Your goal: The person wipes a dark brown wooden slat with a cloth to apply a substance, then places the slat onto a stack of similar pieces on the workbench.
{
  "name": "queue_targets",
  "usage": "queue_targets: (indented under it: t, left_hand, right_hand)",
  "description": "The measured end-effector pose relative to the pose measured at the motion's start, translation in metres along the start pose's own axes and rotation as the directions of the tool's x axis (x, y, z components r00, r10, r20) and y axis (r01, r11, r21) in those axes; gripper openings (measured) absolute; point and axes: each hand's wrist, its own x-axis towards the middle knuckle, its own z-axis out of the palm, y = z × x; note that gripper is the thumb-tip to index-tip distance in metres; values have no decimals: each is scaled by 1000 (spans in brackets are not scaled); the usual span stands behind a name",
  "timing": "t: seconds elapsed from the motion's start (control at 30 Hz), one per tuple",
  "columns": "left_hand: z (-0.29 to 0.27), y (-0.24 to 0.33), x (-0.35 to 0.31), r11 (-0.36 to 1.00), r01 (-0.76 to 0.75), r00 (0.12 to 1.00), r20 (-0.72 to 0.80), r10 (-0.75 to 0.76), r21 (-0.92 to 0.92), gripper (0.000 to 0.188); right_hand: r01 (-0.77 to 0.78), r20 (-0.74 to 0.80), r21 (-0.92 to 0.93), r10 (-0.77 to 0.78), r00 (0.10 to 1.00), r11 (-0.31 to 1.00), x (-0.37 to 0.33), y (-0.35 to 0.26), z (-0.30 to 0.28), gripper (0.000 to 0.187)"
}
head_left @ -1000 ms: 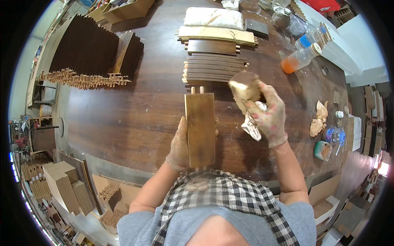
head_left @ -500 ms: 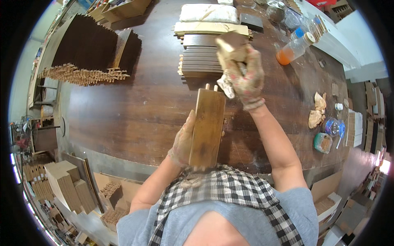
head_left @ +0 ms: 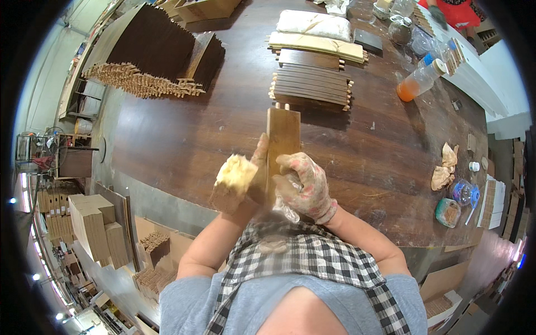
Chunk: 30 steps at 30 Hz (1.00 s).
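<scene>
R fingers (head_left: 291,162) curled round crumpled cloth (head_left: 287,212); L fingers (head_left: 261,149) grip board (head_left: 285,134), sponge (head_left: 237,172) just L of them. Board prob. part-done; stacked boards (head_left: 311,88) beyond fingers, done/left unclear.

Single feed, left fisheye on the wearer's head, upright. I look steeply down: apron (head_left: 312,258) and grey shirt (head_left: 192,301) loom close along the lower edge. Left hand (head_left: 256,187) and right hand (head_left: 307,188) near mid-frame, arm's length. Table (head_left: 178,153) stretches ahead, shrinking upward; edges bow at rim.
</scene>
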Motion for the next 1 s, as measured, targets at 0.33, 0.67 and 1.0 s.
queue_targets:
  t: [0.33, 0.67, 1.0]
  left_hand:
    - [-5, 20, -1, 968, 215, 976, 14, -215, -131, 54]
    - [-34, 14, 19, 932, 314, 949, 99, -301, -181, 55]
    - [-44, 51, 15, 895, -88, 995, 1, 97, 437, 60]
  right_hand:
    - [-77, 129, -86, 88, 988, 993, 13, -2, -9, 64]
    - [-157, 104, -211, 182, 978, 965, 54, -28, -2, 52]
    - [-786, 339, 197, 711, 616, 587, 14, -16, 31, 36]
